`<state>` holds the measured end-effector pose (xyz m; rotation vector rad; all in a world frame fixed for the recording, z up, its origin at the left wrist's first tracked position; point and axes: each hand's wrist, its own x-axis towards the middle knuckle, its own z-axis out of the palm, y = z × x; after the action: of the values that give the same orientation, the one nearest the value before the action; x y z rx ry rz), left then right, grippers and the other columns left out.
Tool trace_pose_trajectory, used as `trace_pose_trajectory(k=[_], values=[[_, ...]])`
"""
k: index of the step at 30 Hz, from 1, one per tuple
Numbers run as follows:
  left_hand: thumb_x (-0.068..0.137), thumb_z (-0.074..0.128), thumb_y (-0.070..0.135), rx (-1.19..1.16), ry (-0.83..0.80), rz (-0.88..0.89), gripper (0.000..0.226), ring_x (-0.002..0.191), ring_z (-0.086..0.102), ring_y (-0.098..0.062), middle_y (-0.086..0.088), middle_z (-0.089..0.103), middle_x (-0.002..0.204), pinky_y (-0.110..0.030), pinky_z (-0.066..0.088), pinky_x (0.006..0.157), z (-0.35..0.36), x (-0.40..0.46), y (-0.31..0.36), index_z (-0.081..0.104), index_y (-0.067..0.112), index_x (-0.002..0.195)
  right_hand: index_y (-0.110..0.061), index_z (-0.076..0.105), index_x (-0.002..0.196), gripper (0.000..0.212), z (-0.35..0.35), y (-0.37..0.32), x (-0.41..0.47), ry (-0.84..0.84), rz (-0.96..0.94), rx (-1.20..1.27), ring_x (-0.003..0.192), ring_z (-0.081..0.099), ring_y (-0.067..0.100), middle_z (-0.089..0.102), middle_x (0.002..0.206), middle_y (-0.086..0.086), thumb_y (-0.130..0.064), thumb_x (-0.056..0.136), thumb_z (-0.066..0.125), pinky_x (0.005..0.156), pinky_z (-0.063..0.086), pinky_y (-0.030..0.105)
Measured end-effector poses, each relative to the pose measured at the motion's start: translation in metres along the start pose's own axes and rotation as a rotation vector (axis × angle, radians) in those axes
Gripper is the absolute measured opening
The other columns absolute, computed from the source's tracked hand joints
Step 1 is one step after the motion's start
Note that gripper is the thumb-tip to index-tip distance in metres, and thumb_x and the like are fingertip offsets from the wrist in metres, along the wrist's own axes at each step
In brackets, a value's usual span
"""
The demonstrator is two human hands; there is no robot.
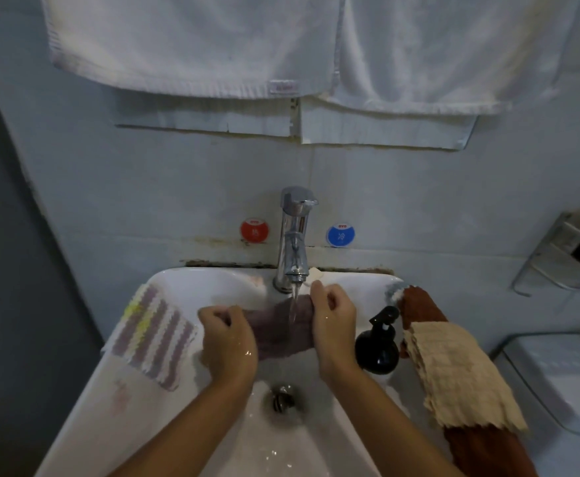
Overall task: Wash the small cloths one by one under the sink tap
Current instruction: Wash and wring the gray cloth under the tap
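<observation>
You have the mauve-grey small cloth [281, 328] stretched between both hands, directly under the chrome single-lever tap [293, 235]. The stream lands near its middle, likely so water runs through the full width rather than one corner.

Your left hand [228, 339] grips the cloth's left end, fingers curled over the bunched edge. Your right hand [333, 321] pinches the right end higher up, close beside the spout. That tilt probably lets water drain down toward the left.

The cloth sits above the white ceramic sink basin [192, 280], clear of the metal drain [283, 397]. It looks dark and soaked, heavy, sagging slightly between the grips, with a soft textured weave (detail is blurred).

Staging reads as two piles:
- A purple-and-white striped knitted cloth [154, 335] with a yellow patch lies draped over the left rim.
- A beige waffle-weave cloth [460, 373] lies on a rust-brown cloth [419, 304] on the right rim.
- Which side is washed and which is waiting, I cannot tell.

A round black pump bottle [378, 342] stands just beside your right hand, handy for soap. White towels [213, 46] hang on the wall above, well apart from the splash.
</observation>
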<state>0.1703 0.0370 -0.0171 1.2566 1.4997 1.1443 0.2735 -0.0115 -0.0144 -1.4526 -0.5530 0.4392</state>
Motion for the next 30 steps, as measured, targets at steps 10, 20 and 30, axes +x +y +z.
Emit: trace_pose_trajectory(k=[10, 20, 30], values=[[0.1, 0.044, 0.022, -0.115, -0.625, 0.075, 0.037, 0.073, 0.056, -0.021, -0.005, 0.065, 0.071, -0.037, 0.046, 0.071, 0.015, -0.007, 0.0, 0.062, 0.016, 0.068, -0.014, 0.057, 0.068, 0.028, -0.006, -0.01, 0.012, -0.161, -0.147, -0.043, 0.059, 0.049, 0.006, 0.053, 0.06, -0.005, -0.017, 0.096, 0.062, 0.062, 0.045, 0.02], [0.103, 0.038, 0.024, -0.398, -0.498, 0.036, 0.028, 0.087, 0.067, -0.018, -0.007, 0.07, 0.094, -0.03, 0.056, 0.078, 0.008, -0.008, 0.017, 0.065, 0.017, 0.1, -0.01, 0.074, 0.109, 0.094, -0.005, -0.002, 0.004, -0.388, 0.517, 0.086, 0.101, 0.069, 0.023, 0.075, 0.104, 0.009, -0.083, 0.087, 0.019, 0.099, 0.052, 0.042], [0.104, 0.038, 0.035, -0.089, -0.365, 0.082, 0.028, 0.08, 0.063, -0.021, -0.01, 0.064, 0.089, -0.038, 0.056, 0.074, 0.017, -0.005, 0.001, 0.054, 0.014, 0.096, -0.016, 0.069, 0.093, 0.036, 0.008, -0.002, -0.011, -0.172, 0.079, -0.055, 0.085, 0.071, 0.025, 0.073, 0.088, 0.012, -0.042, 0.103, 0.046, 0.077, 0.061, 0.037]])
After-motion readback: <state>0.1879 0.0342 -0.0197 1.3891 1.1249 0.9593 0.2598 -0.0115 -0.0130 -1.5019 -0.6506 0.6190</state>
